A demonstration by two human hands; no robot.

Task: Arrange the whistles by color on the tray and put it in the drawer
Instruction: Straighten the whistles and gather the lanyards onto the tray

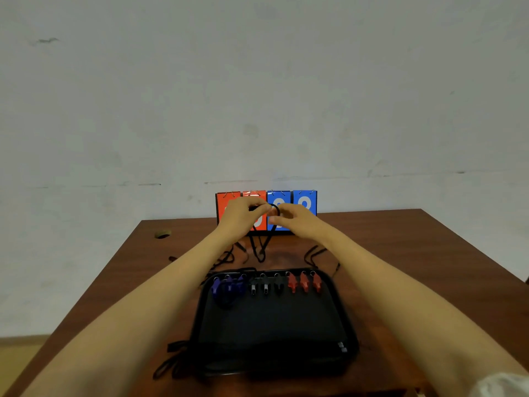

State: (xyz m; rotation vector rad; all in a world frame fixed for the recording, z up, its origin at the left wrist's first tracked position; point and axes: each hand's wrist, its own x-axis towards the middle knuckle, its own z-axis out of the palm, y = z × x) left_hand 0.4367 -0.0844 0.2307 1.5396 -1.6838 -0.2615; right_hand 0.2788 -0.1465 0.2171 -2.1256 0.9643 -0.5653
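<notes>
A black tray (272,333) lies on the brown table (415,267) in front of me. Along its far edge sit three blue whistles (229,286) at left, three black whistles (266,285) in the middle and three red whistles (305,282) at right. Black lanyard cords (259,247) trail from the whistles over the table behind the tray. My left hand (243,214) and my right hand (292,217) are raised beyond the tray, both pinching a loop of black cord that hangs down between them.
A flip scoreboard (303,202) with red and blue number cards stands at the table's far edge, right behind my hands. A round cable hole (162,234) is at the table's far left. More cord loops (171,359) lie by the tray's near left corner.
</notes>
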